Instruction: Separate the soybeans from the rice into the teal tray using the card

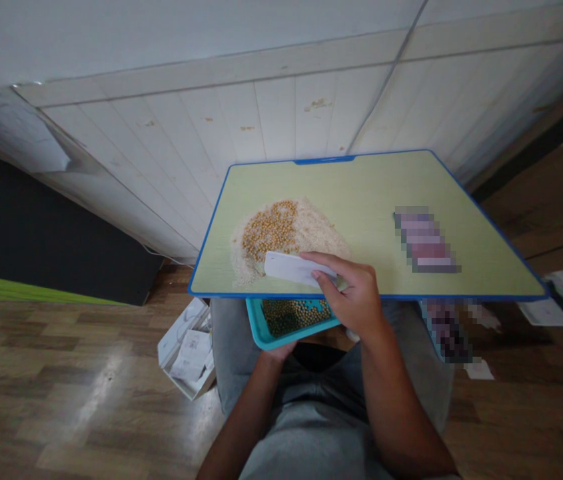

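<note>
Right hand pinching white card, long side lying left to right, by beans on surface. Left hand gripping teal tray underneath.

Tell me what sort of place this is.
Probably a room at home: a wood-look laminate floor, a white panelled wall and a small blue-edged green lap table holding mixed grains.
</note>
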Action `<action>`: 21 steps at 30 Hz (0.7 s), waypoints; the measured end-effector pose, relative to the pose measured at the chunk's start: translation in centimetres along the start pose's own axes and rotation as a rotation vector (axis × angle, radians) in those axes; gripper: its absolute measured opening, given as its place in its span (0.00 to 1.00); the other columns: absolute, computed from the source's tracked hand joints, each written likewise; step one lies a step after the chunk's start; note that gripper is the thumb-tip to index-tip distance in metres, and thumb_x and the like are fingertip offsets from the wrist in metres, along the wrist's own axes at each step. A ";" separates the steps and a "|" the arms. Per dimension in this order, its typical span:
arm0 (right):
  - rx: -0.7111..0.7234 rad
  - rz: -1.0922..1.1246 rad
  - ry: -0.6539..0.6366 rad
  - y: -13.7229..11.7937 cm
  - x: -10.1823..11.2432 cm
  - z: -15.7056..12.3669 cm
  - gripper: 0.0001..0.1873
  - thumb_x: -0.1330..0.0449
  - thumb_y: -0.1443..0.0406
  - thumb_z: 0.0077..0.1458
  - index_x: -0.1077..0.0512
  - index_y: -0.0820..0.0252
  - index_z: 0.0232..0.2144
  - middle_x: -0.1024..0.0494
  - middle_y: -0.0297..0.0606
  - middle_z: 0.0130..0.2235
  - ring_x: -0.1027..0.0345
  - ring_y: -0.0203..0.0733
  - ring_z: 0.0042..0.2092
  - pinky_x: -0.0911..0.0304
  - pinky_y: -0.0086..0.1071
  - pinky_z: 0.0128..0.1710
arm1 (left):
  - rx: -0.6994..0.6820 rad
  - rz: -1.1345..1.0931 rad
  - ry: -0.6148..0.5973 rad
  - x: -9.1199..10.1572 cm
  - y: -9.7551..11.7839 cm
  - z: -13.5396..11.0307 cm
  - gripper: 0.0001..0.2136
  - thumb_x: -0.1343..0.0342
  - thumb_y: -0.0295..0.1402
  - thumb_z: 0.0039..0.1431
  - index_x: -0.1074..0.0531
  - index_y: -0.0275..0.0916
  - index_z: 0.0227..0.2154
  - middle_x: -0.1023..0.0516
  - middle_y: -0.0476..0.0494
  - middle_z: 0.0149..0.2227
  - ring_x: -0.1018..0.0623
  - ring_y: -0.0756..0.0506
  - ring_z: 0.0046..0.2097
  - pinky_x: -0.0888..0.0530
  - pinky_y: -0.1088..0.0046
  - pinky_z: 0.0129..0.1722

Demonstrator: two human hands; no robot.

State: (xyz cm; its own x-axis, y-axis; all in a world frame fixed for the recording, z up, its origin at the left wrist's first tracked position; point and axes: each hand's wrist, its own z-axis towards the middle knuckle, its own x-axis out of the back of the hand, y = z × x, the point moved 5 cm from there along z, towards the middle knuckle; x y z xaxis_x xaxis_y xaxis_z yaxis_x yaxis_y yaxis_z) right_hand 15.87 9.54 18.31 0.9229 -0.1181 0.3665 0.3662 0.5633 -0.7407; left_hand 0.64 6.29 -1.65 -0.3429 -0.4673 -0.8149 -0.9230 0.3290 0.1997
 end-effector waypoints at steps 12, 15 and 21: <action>-0.006 -0.020 0.014 -0.1 -0.2 0.0 0.22 0.39 0.69 0.66 0.17 0.48 0.58 0.12 0.33 0.55 0.14 0.46 0.54 0.18 0.37 0.53 | 0.014 0.013 -0.030 0.0 0.0 -0.1 0.28 0.66 0.40 0.79 0.22 0.53 0.66 0.25 0.51 0.71 0.37 0.44 0.79 0.47 0.48 0.80; -0.027 -0.029 0.023 -0.1 -0.4 -0.1 0.22 0.38 0.68 0.66 0.17 0.48 0.58 0.12 0.33 0.55 0.13 0.46 0.53 0.17 0.37 0.52 | 0.034 0.029 -0.030 0.3 -0.1 0.0 0.29 0.67 0.41 0.80 0.21 0.52 0.65 0.23 0.50 0.70 0.37 0.43 0.79 0.48 0.48 0.80; -0.031 -0.042 0.074 -0.2 -0.4 -0.2 0.22 0.38 0.69 0.65 0.16 0.50 0.58 0.11 0.35 0.53 0.12 0.47 0.51 0.17 0.36 0.50 | 0.039 0.036 -0.045 0.4 -0.3 0.4 0.29 0.66 0.40 0.79 0.18 0.49 0.61 0.21 0.48 0.68 0.35 0.43 0.78 0.47 0.50 0.80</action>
State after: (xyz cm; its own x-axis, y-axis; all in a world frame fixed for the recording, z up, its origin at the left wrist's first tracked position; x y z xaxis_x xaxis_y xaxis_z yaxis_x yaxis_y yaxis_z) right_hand 15.47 9.29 18.19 0.9124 -0.2023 0.3558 0.4075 0.5310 -0.7430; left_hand 0.82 6.32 -2.19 -0.3670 -0.4174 -0.8314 -0.9023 0.3771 0.2090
